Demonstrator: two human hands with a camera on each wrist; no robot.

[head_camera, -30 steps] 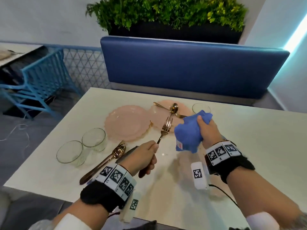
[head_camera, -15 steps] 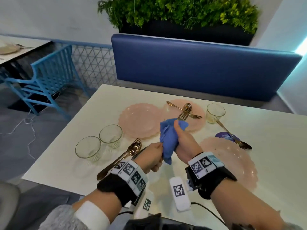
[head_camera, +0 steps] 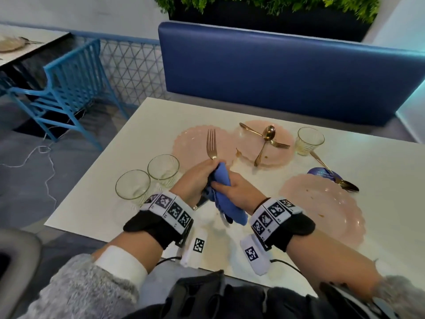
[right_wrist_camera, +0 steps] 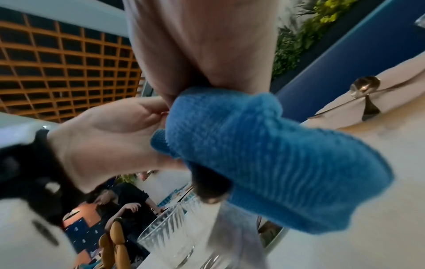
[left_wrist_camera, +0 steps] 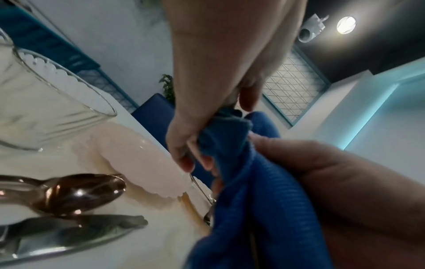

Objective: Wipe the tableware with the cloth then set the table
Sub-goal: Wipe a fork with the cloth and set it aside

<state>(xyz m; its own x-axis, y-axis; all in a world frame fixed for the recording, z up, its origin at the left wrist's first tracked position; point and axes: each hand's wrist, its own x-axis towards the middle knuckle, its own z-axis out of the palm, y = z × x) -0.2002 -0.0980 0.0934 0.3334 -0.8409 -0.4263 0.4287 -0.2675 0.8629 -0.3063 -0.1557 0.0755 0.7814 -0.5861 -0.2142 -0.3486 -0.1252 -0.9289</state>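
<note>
Since a second ago the right hand (head_camera: 232, 192) has slid the crumpled blue cloth (head_camera: 224, 196) down to the gold metal fork's (head_camera: 211, 143) handle; left hand (head_camera: 195, 178) grips the fork's neck above the near table edge. Soiled pink plates (head_camera: 322, 203), glasses remain unwiped.

Black-and-white square code tags (head_camera: 174, 209) on the wrist bands, with no words in them. Tiny marks beside those squares, too small to read. Pale print on a round dark blue card (head_camera: 323, 174) on the table (head_camera: 379, 162), half under a pink plate (head_camera: 322, 206) and a spoon (head_camera: 345, 184), too blurry to read. No other words or numbers to read
</note>
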